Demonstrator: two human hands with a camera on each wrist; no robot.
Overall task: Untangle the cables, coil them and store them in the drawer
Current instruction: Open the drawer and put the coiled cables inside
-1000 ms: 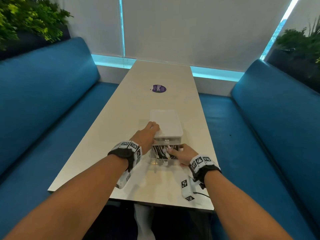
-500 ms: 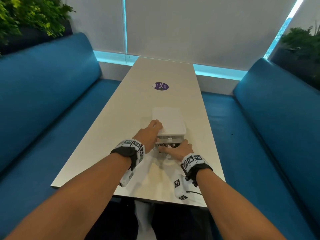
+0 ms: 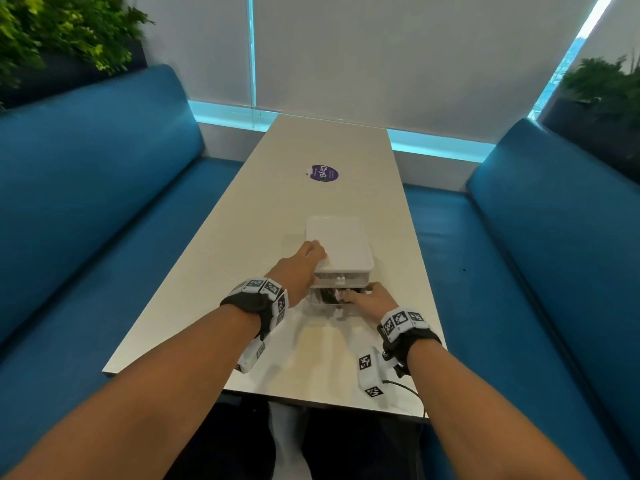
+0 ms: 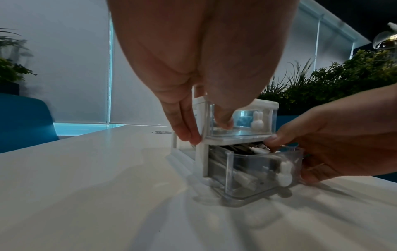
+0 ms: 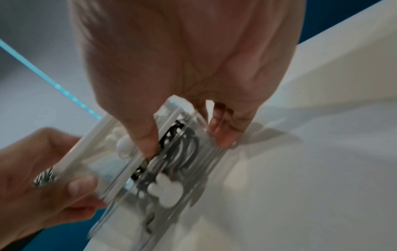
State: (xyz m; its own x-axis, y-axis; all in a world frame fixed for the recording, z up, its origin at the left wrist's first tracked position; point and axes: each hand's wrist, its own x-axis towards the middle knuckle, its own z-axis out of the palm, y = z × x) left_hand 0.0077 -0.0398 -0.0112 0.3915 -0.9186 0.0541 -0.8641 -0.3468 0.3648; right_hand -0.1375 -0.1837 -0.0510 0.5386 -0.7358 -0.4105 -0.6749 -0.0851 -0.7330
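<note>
A small white drawer unit [image 3: 341, 242] stands on the long pale table [image 3: 242, 220]. It has two clear drawers with white rabbit-shaped knobs. My left hand [image 3: 311, 261] grips the unit's near left corner, fingers along the side and thumb on the upper drawer [image 4: 242, 122]. The lower drawer [image 4: 257, 173] sticks out a little and holds dark and white cables [image 4: 242, 181]. My right hand [image 3: 367, 296] grips that drawer, thumb on its top edge and fingers round its right end. The right wrist view, blurred, shows the cables [image 5: 191, 135] through the clear front.
A round purple sticker [image 3: 323, 173] lies further up the table. Blue benches [image 3: 86, 202] run along both sides, with plants [image 3: 62, 32] behind them. The table's near edge [image 3: 311, 400] is just under my wrists.
The lower drawer has slid back into the unit and now shows less of the cables. My right hand went in with it. The left hand has stayed on the unit.
</note>
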